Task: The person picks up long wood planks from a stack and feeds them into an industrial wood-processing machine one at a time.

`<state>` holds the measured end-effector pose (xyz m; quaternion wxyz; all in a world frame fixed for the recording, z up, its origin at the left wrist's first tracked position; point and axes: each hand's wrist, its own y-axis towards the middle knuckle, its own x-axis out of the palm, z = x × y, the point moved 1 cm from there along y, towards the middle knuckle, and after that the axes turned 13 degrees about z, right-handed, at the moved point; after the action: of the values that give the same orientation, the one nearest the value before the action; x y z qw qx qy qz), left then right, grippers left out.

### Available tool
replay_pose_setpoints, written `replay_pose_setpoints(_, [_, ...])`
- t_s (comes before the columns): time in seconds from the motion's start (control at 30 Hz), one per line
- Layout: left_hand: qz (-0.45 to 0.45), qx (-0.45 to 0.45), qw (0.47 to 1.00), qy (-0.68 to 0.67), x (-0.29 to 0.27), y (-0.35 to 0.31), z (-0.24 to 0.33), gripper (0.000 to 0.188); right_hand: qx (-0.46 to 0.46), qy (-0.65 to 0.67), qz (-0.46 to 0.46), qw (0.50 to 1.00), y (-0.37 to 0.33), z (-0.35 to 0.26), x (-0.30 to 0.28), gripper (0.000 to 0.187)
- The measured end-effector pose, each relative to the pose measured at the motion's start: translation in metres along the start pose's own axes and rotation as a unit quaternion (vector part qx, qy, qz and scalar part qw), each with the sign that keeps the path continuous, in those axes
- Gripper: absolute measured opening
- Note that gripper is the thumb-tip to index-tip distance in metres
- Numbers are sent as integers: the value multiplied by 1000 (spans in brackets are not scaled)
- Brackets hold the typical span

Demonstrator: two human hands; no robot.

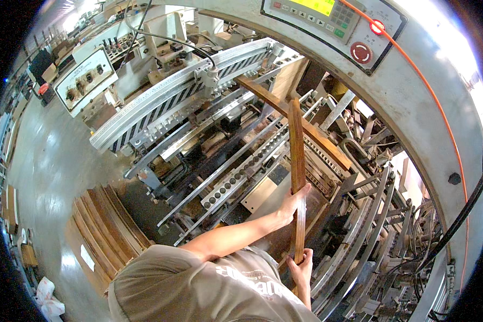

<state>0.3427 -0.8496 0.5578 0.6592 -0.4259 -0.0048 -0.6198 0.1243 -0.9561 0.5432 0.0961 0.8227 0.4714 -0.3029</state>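
A long brown wooden strip (296,145) stretches away from me over the machine, held in both hands. My left hand (295,203) is closed around its middle part. At the near end, my right hand (301,266) grips the strip low down, with its fingers curled against the wood. A second wooden strip (327,144) lies slantwise across the machine bed, passing beneath the far part of the held one. In this view I cannot tell whether the two strips touch.
The machine's metal rails (220,185) run diagonally under the strips. A striped guide beam (190,88) crosses the far side. A control panel (333,27) with an orange cable (429,80) hangs at upper right. Stacked brown boards (99,231) stand at left.
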Motion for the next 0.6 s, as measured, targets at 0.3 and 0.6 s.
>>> replay_pose_setpoints(0.3, [-39, -38, 997, -49, 5, 14, 3, 67, 80, 248, -163, 952, 55, 7, -6, 43])
replay_pose_setpoints(0.6, [-90, -84, 979, -161, 28, 41, 14, 75, 27, 193, -172, 966, 85, -23, -29, 56])
